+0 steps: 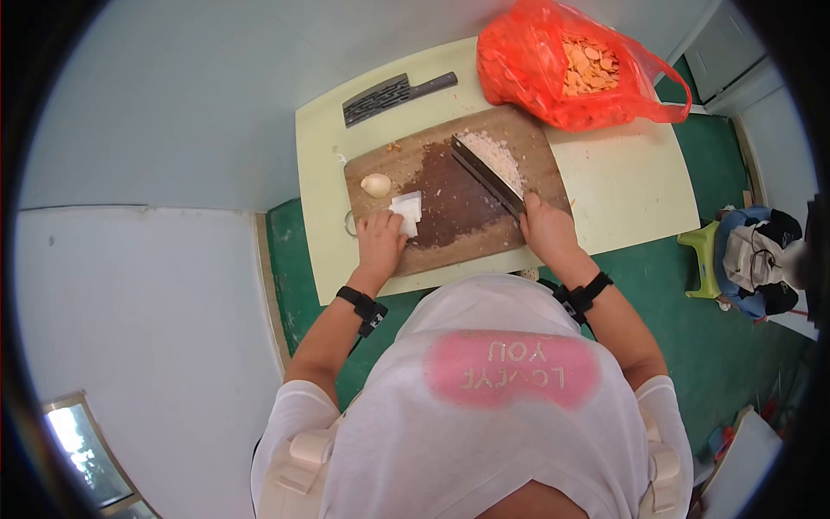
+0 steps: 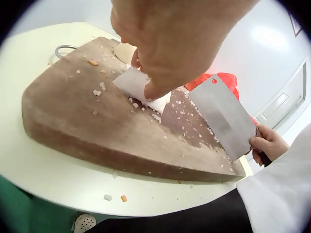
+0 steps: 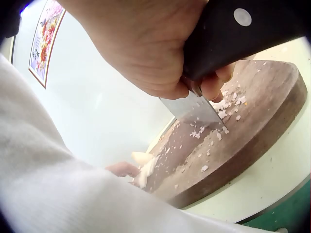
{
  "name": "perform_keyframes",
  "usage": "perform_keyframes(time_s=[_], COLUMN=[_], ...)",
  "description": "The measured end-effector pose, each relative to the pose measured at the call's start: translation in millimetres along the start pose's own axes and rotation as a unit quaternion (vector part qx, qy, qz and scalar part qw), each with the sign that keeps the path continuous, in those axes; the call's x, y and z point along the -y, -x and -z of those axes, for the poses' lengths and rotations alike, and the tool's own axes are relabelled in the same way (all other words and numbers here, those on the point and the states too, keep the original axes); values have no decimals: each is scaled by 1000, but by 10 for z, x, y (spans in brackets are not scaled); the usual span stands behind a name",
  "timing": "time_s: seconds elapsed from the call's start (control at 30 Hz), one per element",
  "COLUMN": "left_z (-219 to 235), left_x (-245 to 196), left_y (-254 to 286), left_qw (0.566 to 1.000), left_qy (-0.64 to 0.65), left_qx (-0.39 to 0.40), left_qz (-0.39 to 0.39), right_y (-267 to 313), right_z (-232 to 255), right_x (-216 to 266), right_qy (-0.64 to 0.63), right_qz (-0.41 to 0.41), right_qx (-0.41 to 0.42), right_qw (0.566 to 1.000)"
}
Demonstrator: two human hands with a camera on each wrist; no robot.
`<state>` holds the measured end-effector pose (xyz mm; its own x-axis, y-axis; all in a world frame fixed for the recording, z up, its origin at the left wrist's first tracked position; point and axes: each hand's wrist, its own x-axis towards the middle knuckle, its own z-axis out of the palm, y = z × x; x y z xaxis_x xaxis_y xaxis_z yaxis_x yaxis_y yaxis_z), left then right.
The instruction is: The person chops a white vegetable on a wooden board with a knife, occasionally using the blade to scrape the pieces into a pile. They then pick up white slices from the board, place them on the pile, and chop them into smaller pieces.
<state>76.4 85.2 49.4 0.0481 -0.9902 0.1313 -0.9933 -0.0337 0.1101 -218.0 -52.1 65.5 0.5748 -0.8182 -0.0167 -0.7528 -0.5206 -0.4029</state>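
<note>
White slabs [image 1: 407, 208] lie near the left side of the wooden board [image 1: 450, 251]. The left hand [image 1: 380, 242] grips them with bent fingers; in the left wrist view its fingertips press on a white slab [image 2: 131, 81]. A pale rounded piece [image 1: 376, 184] sits just beyond. The right hand [image 1: 548, 228] holds a cleaver [image 1: 487, 176] by its black handle, seen close in the right wrist view. The blade stands on edge on the board, with a heap of chopped white bits [image 1: 494, 154] along its far side.
A second, dark cleaver [image 1: 377, 99] lies on the table [image 1: 627, 190] behind the board. At the back right stands a red plastic bag [image 1: 527, 65] with orange slices [image 1: 590, 66]. A green stool [image 1: 702, 259] is on the floor at right.
</note>
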Motion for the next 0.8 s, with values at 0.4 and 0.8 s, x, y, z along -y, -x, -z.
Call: perform_keyframes(time_s=[0.4, 0.8], left_z=[-12, 113], left_x=[26, -422], left_y=[53, -789], left_qw=[993, 957], left_qy=[55, 213], left_qx=[90, 164], left_qz=[57, -112], right_y=[37, 18], right_z=[-77, 6], right_x=[18, 34], right_qy=[0, -3], right_qz=[12, -42], right_qx=[-5, 28], right_qw=[1000, 999])
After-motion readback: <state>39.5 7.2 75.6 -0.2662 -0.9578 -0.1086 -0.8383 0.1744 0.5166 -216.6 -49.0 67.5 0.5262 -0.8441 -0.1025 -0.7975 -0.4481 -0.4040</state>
